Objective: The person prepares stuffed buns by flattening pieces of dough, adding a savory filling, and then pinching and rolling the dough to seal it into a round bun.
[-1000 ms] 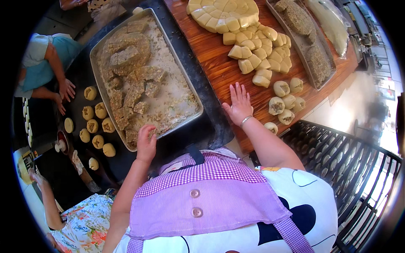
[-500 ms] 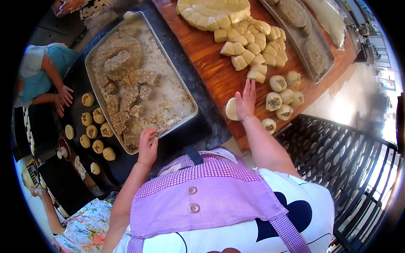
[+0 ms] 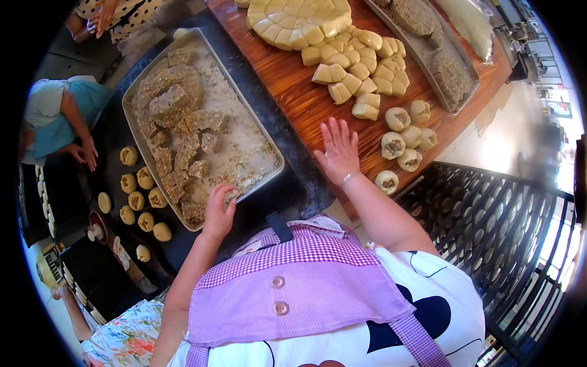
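At the near edge of a metal tray [image 3: 260, 131], the fingers of my left hand [image 3: 217, 214] are closed on a small clump of crumbly brown-grey filling [image 3: 230, 196]. More filling [image 3: 174, 101] lies in thick broken pieces along the tray's left side. My right hand [image 3: 339, 153] is open, palm down, fingers spread over the near edge of the wooden board; no flat dough round shows, and what lies beneath the palm is hidden. Beyond its fingertips is a cluster of cut dough pieces [image 3: 365, 105]. To its right sit several filled dough balls [image 3: 392, 145].
A large scored dough slab [image 3: 299, 21] lies at the back of the wooden board [image 3: 275, 70]. A second filling tray [image 3: 458, 101] stands far right, above a black slatted rack [image 3: 489, 226]. Filled buns [image 3: 136, 200] sit at left, near a co-worker's hands [image 3: 85, 153].
My right hand has drawn back and left, its fingers spreading; the pale dough round beside it no longer shows. My left hand stays at the tray's edge, the clump now plainer in its fingers.
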Demonstrator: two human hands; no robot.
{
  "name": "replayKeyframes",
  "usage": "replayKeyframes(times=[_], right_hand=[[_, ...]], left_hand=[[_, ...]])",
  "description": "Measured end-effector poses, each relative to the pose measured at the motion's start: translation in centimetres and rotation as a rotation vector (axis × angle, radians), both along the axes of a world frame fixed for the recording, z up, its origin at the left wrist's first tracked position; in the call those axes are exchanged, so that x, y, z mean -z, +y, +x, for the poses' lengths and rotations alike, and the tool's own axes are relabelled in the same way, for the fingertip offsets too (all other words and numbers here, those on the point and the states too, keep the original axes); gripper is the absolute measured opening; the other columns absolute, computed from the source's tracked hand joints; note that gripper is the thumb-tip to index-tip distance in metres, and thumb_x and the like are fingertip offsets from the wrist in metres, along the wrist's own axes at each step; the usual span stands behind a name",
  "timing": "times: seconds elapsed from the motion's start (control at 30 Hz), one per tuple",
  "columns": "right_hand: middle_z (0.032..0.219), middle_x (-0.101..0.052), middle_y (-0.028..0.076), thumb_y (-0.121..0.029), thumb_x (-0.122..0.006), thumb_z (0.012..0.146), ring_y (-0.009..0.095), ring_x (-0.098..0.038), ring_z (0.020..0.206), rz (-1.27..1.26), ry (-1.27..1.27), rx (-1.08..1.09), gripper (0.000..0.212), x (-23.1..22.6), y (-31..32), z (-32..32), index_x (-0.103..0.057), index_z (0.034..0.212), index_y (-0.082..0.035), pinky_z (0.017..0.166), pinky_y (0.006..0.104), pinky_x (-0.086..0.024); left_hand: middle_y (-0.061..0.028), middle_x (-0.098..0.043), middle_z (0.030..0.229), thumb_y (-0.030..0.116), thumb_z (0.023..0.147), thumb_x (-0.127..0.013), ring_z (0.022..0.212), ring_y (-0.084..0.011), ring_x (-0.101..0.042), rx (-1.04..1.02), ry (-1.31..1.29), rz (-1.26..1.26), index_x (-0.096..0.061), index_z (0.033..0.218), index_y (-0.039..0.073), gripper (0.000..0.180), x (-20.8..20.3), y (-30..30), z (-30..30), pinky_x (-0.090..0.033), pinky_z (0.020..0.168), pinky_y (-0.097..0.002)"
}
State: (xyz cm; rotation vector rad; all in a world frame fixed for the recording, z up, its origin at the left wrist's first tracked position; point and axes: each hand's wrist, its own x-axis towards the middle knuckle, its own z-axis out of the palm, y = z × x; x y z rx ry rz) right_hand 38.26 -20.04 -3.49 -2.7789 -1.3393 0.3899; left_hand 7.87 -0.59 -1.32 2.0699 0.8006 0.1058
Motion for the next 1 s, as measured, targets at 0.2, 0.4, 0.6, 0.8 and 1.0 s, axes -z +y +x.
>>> replayKeyframes(times=[0.2, 0.4, 0.6, 0.8, 1.0], right_hand=[[0.162, -0.011, 0.006, -0.057, -0.041, 0.094, 0.028, -0.005, 0.149, -0.056, 0.079, -0.044, 0.076, 1.9, 2.5, 0.1, -0.017, 0.155, -0.018, 0.118, 0.0515, -0.009], [0.161, -0.013, 0.007, -0.050, -0.043, 0.096, 0.029, -0.010, 0.148, 0.041, 0.112, -0.028, 0.072, 2.5, 1.4, 3.5, -0.019, 0.153, -0.015, 0.118, 0.0517, -0.013], [0.160, -0.016, 0.006, -0.052, -0.046, 0.094, 0.029, -0.011, 0.148, 0.031, -0.060, -0.140, 0.070, 2.6, 0.1, 0.8, -0.024, 0.153, -0.022, 0.117, 0.0531, -0.013], [0.157, -0.024, 0.009, -0.047, -0.057, 0.087, 0.031, -0.017, 0.146, 0.127, 0.091, -0.069, 0.074, 1.4, -1.0, -0.5, -0.032, 0.149, -0.016, 0.116, 0.0513, -0.016], [0.156, -0.026, 0.007, -0.042, -0.064, 0.083, 0.030, -0.018, 0.146, -0.097, -0.016, 0.149, 0.075, -0.5, -1.3, -0.5, -0.034, 0.147, -0.017, 0.116, 0.0510, -0.018]], left_hand=[[-0.0173, -0.053, 0.124, 0.003, 0.083, -0.063, 0.119, -0.0358, -0.050, 0.068, 0.035, 0.038, -0.057, 0.114, 0.004, 0.032, 0.8, -1.0, -2.3, -0.039, 0.103, -0.0409], [-0.0168, -0.053, 0.124, 0.005, 0.085, -0.063, 0.119, -0.0350, -0.050, 0.022, 0.034, -0.052, -0.057, 0.114, 0.003, 0.030, 0.0, -1.0, -1.9, -0.040, 0.103, -0.0400], [-0.0148, -0.052, 0.126, 0.003, 0.086, -0.061, 0.120, -0.0305, -0.050, 0.012, 0.030, -0.035, -0.057, 0.115, 0.004, 0.029, 1.1, -1.0, -2.9, -0.043, 0.097, -0.0374], [-0.0171, -0.056, 0.120, 0.005, 0.084, -0.063, 0.117, -0.0346, -0.051, 0.000, 0.006, -0.063, -0.058, 0.112, 0.003, 0.029, 1.4, -2.0, -3.0, -0.041, 0.102, -0.0398], [-0.0172, -0.057, 0.115, 0.009, 0.084, -0.063, 0.112, -0.0349, -0.054, 0.018, -0.053, 0.015, -0.058, 0.111, 0.003, 0.028, 1.7, -1.7, -3.1, -0.044, 0.099, -0.0400]])
